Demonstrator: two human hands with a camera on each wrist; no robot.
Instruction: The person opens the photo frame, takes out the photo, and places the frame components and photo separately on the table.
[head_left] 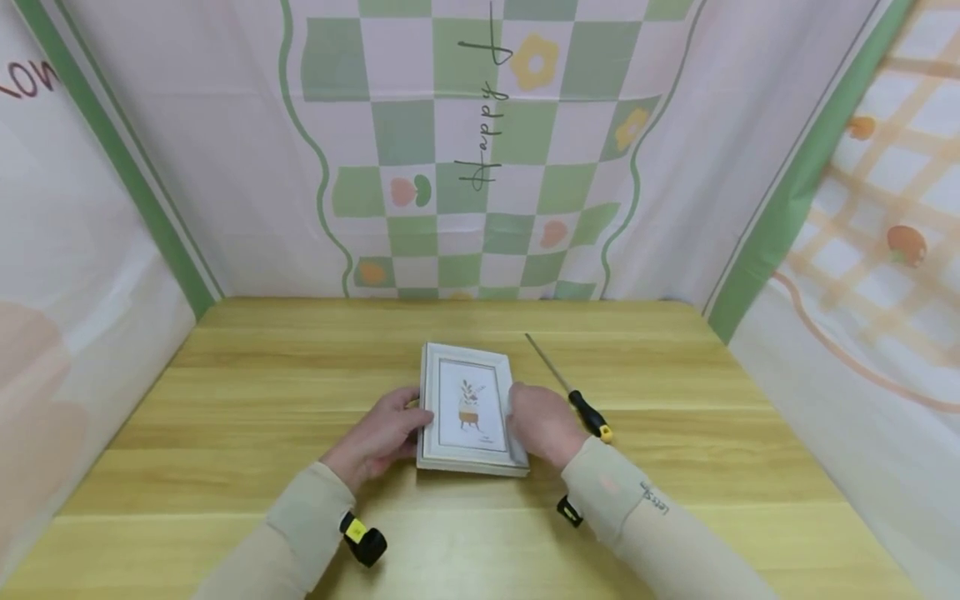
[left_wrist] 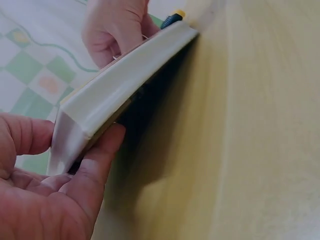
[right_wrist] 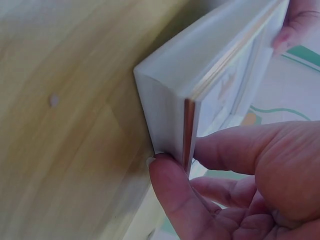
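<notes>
A white picture frame (head_left: 472,461) holds a small plant-pot print (head_left: 470,408) and faces up between both hands. My left hand (head_left: 384,430) grips its left edge, with the thumb at the front side and fingers reaching underneath in the left wrist view. On the opposite edge, my right hand (head_left: 545,423) pinches the frame, its thumb on the front and a finger against the side in the right wrist view. A thin brown layer shows along the frame's side near the front. In the left wrist view the frame's back (left_wrist: 150,95) is tilted above the table and mostly in shadow.
A screwdriver (head_left: 588,413) with a black and yellow handle lies just right of my right hand, its shaft pointing away. The wooden table (head_left: 262,367) ends at a patterned curtain (head_left: 465,225) behind, with more cloth at both sides.
</notes>
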